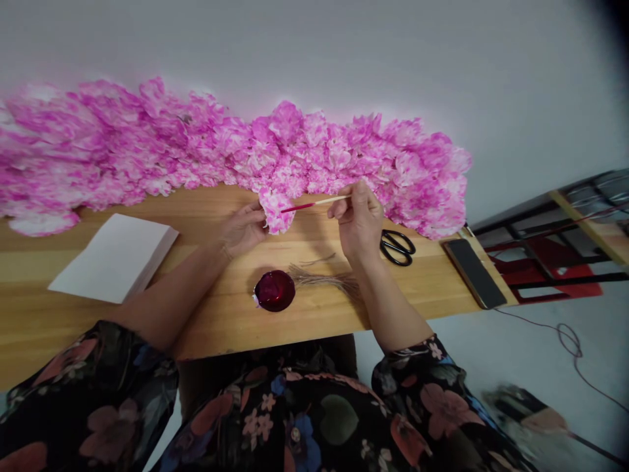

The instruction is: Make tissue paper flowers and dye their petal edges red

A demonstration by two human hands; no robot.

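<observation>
My left hand (244,229) pinches the edge of a small pink and white paper flower (276,211) above the wooden table. In my right hand (360,219) is a thin stick (330,199), pale near my fingers and dark red toward its tip, which lies over the flower. Below, a small round bowl (281,290) of dark red liquid sits on the table. Beside it, a bundle of thin brown strands (327,280) runs under my right forearm. Behind both hands stretches a long heap of pink and white flowers (196,141).
A stack of white paper (118,252) lies at the left. Black-handled scissors (397,248) and a dark phone (474,273) are on the table (221,328) at the right. Beyond its right end stand a black metal frame and something red (565,275); a cable hangs there.
</observation>
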